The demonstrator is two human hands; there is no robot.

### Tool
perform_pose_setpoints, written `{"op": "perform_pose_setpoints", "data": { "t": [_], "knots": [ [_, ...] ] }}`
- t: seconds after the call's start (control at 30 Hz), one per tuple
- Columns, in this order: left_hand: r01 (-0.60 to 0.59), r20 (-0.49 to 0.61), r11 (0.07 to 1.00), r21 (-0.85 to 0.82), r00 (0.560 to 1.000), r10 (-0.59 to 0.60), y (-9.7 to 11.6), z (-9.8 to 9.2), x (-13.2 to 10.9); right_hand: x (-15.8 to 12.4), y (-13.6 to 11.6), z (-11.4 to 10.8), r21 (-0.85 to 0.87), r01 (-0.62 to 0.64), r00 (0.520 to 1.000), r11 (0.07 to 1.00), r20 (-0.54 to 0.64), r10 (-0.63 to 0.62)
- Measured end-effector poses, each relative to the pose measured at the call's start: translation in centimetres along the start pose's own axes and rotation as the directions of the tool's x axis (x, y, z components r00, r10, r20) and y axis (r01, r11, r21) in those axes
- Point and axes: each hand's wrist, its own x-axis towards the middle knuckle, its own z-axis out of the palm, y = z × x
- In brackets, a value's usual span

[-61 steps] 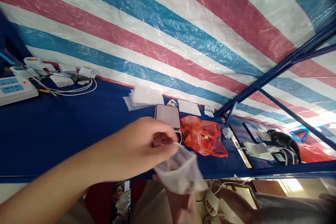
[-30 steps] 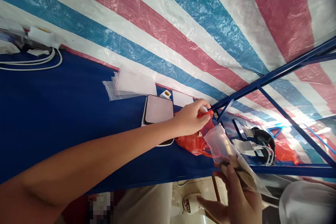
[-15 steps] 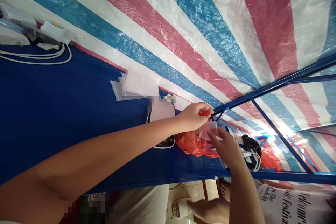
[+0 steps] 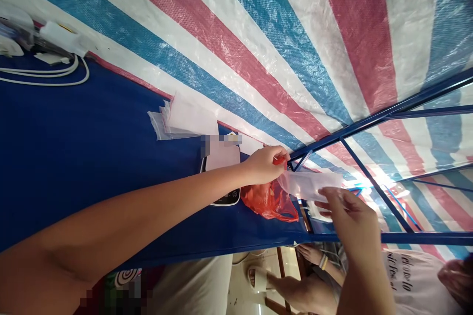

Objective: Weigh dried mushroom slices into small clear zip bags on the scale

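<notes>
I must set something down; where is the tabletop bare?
Largest: blue table between the white cables and the scale, left forearm across its near part. Narrower: between the red bag and the near edge. Crowded: around the scale, with plastic bags and the left hand close by.

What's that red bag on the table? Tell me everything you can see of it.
The red bag looks like thin, slightly see-through plastic, crumpled and glossy, with a handle-like loop at its lower right. It lies on the blue table, just right of the scale. The left hand pinches its top, pulling it up. The end of a clear bag overlaps it in view; whether they touch is unclear. Its contents can't be made out.
</notes>
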Motion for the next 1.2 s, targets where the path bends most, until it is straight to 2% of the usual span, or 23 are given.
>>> {"op": "perform_pose_setpoints", "data": {
  "t": [0.1,0.17,0.23,0.3,0.37,0.43,0.5,0.57,0.63,0.7,0.73,0.77,0.8,0.87,0.9,0.93,0.97,1.03,1.13,1.2],
  "knots": [
    [-0.047,0.034,0.996,0.07,0.998,0.045,0.7,0.1,-0.1,-2.8,0.2,-2.2,0.145,-0.195,0.98,0.97,-0.009,0.198],
    [-0.059,0.106,0.995,0.077,0.993,0.051,1.7,-0.1,-0.4,-5.1,0.5,-3.6,0.178,-0.254,0.966,0.951,-0.006,0.26],
    [0.022,0.206,0.998,0.054,0.978,-0.033,3.0,-0.6,-1.2,-7.3,0.9,-4.4,0.233,-0.284,0.957,0.93,0.003,0.291],
    [0.158,0.287,0.987,0.02,0.945,-0.157,4.2,-1.2,-2.9,-8.9,1.0,-4.2,0.345,-0.315,0.946,0.884,0.036,0.323],
    [0.264,0.305,0.964,-0.014,0.92,-0.247,5.0,-1.9,-5.5,-10.0,0.5,-2.8,0.467,-0.358,0.929,0.809,0.093,0.358],
    [0.334,0.254,0.941,-0.05,0.916,-0.311,5.2,-2.6,-8.8,-10.5,-0.6,-0.1,0.546,-0.407,0.911,0.733,0.19,0.365],
    [0.405,0.127,0.908,-0.111,0.911,-0.391,5.0,-3.5,-12.5,-10.9,-2.1,3.3,0.592,-0.447,0.894,0.67,0.321,0.313],
    [0.436,-0.068,0.882,-0.179,0.889,-0.453,4.5,-4.9,-16.0,-11.4,-3.7,6.9,0.602,-0.464,0.871,0.65,0.441,0.214],
    [0.464,-0.271,0.873,-0.148,0.83,-0.487,4.1,-6.8,-19.1,-12.3,-5.5,10.2,0.572,-0.382,0.886,0.726,0.45,0.111],
    [0.578,-0.49,0.816,-0.022,0.705,-0.512,3.9,-8.9,-21.8,-13.8,-7.7,13.0,0.539,-0.152,0.961,0.828,0.276,-0.003],
    [0.65,-0.587,0.757,0.066,0.639,-0.497,3.8,-10.0,-22.9,-14.8,-9.1,14.2,0.522,-0.012,0.98,0.853,0.177,-0.094],
    [0.707,-0.656,0.69,0.156,0.596,-0.463,3.8,-10.9,-23.9,-15.8,-10.6,15.3,0.513,0.131,0.969,0.849,0.114,-0.218],
    [0.748,-0.707,0.619,0.241,0.572,-0.415,3.7,-11.8,-24.8,-16.9,-12.2,16.3,0.517,0.267,0.922,0.813,0.11,-0.372],
    [0.785,-0.766,0.5,0.366,0.559,-0.318,3.3,-13.0,-26.1,-18.8,-15.5,18.5,0.552,0.483,0.746,0.68,0.148,-0.65],
    [0.791,-0.781,0.468,0.394,0.557,-0.282,3.0,-13.5,-26.5,-19.6,-17.0,19.6,0.546,0.538,0.658,0.643,0.205,-0.725],
    [0.794,-0.791,0.453,0.406,0.553,-0.261,2.7,-13.7,-26.9,-20.1,-18.2,20.6,0.525,0.569,0.591,0.633,0.275,-0.759],
    [0.793,-0.794,0.449,0.412,0.554,-0.251,2.5,-13.9,-27.1,-20.3,-19.2,21.6,0.497,0.588,0.547,0.638,0.337,-0.766],
    [0.778,-0.772,0.444,0.445,0.584,-0.25,2.1,-14.1,-27.4,-20.2,-20.0,23.1,0.432,0.598,0.516,0.676,0.438,-0.736],
    [0.75,-0.724,0.38,0.542,0.646,-0.243,2.0,-14.3,-27.5,-19.3,-19.3,24.0,0.356,0.593,0.534,0.723,0.498,-0.683],
    [0.736,-0.711,0.338,0.587,0.668,-0.221,1.8,-14.4,-27.6,-18.6,-18.4,24.0,0.323,0.595,0.541,0.736,0.516,-0.664]
  ]
}}
